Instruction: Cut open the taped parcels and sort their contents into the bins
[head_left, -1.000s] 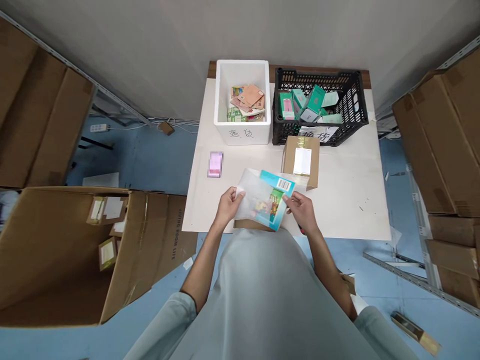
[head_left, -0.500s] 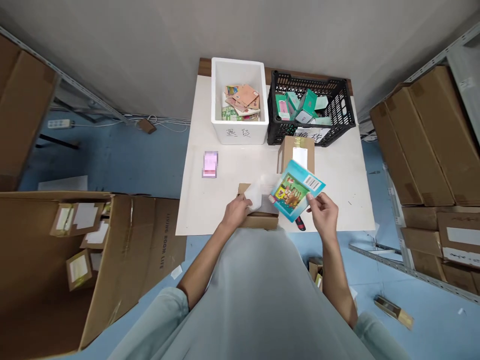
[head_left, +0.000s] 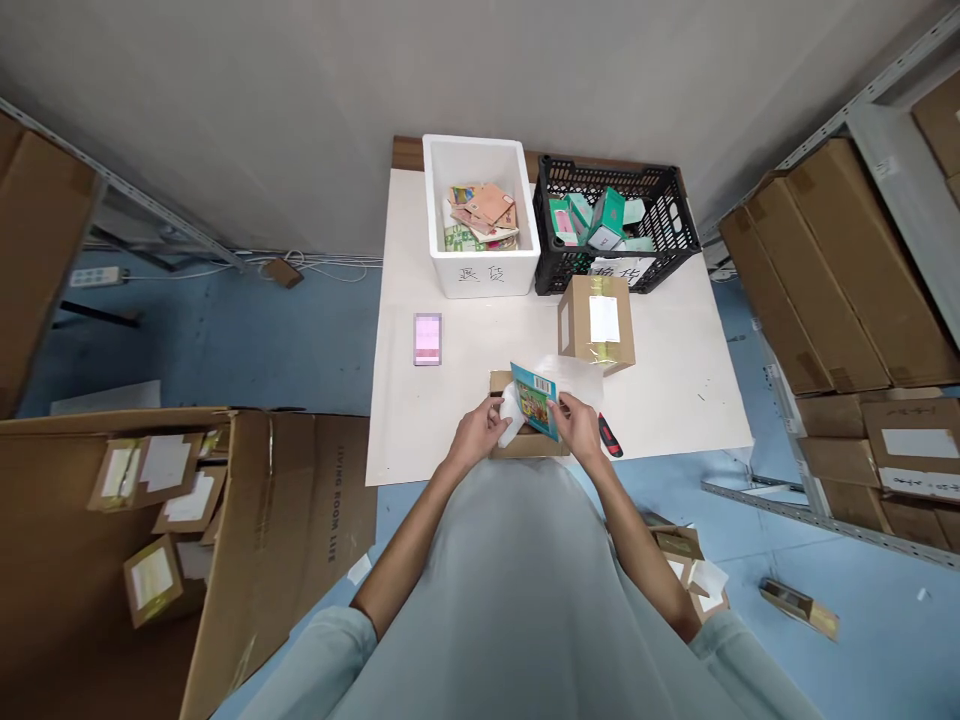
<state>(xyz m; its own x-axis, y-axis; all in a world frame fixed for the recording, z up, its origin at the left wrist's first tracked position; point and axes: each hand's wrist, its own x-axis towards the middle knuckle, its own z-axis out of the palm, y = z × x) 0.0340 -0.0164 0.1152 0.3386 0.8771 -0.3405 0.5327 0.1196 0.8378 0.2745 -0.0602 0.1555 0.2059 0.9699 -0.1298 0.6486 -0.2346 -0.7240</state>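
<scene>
My right hand (head_left: 577, 425) pinches the right edge of a thin blue picture booklet (head_left: 534, 403) with a barcode, tilted over an open cardboard box (head_left: 531, 446) at the table's front edge. In the fingers of my left hand (head_left: 478, 430), closed at the box's left side, is a piece of white wrapping (head_left: 511, 412). The booklet's left edge meets or overlaps this wrapping. A white translucent sheet (head_left: 576, 376) lies just behind the box. The inside of the box is mostly hidden by the booklet and my hands. Right of my right hand lies a red and black utility knife (head_left: 610, 436).
A taped, labelled carton (head_left: 598, 322) stands behind the sheet. At the back are a white foam bin (head_left: 486, 275) of booklets and a black crate (head_left: 660, 240) of green boxes. A phone (head_left: 427, 340) lies left. A large open carton (head_left: 300, 500) stands at lower left.
My right hand has brought the booklet left and down over the open box, beside the wrapping in my left hand. The view has shifted slightly.
</scene>
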